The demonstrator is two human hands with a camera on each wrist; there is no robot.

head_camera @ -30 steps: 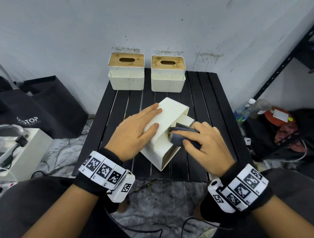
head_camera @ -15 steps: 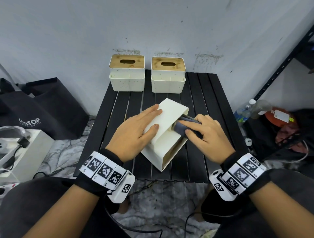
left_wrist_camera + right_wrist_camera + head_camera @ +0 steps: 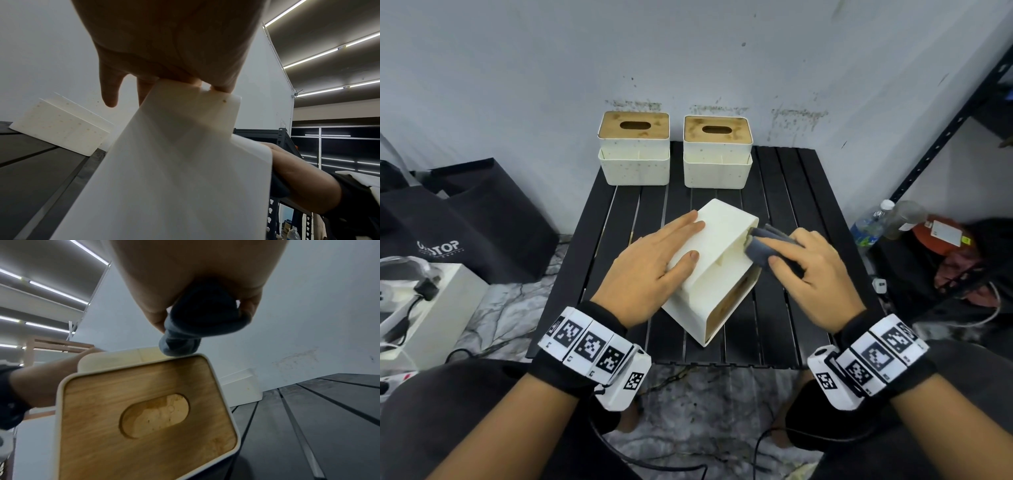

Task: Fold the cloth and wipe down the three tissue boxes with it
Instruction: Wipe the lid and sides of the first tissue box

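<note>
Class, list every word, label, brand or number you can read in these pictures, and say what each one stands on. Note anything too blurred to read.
"STOP": white print on the black bag left of the table; the letters before it and the small line beneath are unreadable.
Label on the red-orange object at right: too small to read.
Label on the clear bottle: too blurred to read.
Wristbands: black-and-white square codes and tiny characters, unreadable.
Tissue boxes: no text.

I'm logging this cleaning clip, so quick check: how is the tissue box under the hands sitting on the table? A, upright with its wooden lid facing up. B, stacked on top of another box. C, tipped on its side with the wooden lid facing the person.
C: the near tissue box lies tipped under the left hand, its wooden lid facing the right wrist camera, while the right hand holds the cloth.
</note>
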